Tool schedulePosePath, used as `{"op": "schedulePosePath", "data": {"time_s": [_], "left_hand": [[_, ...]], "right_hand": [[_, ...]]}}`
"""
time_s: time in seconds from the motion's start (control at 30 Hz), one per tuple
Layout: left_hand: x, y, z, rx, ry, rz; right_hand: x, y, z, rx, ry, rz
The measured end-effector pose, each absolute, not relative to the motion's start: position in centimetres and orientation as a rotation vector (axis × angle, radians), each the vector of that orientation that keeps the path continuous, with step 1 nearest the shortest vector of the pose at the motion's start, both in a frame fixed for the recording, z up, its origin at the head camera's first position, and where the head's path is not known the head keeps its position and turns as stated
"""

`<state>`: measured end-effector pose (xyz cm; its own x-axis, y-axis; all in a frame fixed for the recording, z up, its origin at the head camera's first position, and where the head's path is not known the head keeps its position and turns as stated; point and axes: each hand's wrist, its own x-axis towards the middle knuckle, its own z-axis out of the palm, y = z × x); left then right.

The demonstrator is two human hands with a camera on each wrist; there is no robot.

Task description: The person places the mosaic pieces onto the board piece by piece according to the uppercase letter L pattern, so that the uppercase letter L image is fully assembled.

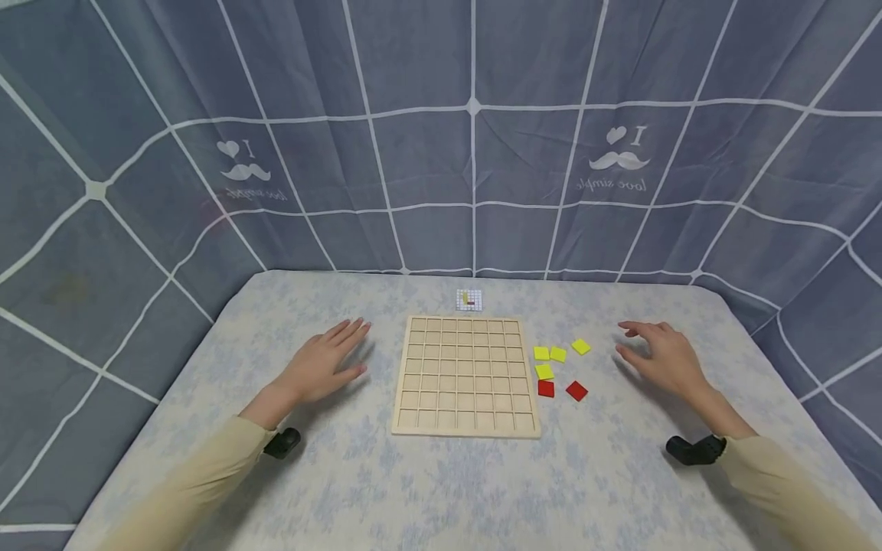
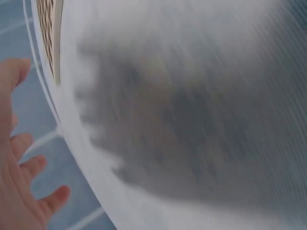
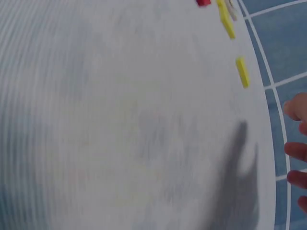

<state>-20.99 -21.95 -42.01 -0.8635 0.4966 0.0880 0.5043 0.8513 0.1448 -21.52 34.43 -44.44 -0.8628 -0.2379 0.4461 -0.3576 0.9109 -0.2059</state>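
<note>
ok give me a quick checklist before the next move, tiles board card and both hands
1. Board lying flat, between the hands: ok.
2. Yellow tiles, four, off the board on its right: ok.
3. Red tiles, two, off the board on its right: ok.
4. Card in sight beyond the board: ok. Its exact pattern: cannot tell, too small.
5. Left hand free, left of the board: ok.
6. Right hand holding a tile: not ok, it holds nothing.
</note>
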Motion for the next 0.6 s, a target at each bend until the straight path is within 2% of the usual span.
{"op": "schedulePosePath", "data": {"time_s": [0.3, 0.6], "left_hand": [[-19.7, -18.0, -42.5, -1.044, -3.088, -0.399], [-19.6, -16.5, -43.2, -1.175, -3.171, -0.252]], "right_hand": [[-22.0, 32.4, -44.2, 0.105, -2.771, 0.967], [-22.5, 30.7, -44.6, -0.007, -2.854, 1.050]]}}
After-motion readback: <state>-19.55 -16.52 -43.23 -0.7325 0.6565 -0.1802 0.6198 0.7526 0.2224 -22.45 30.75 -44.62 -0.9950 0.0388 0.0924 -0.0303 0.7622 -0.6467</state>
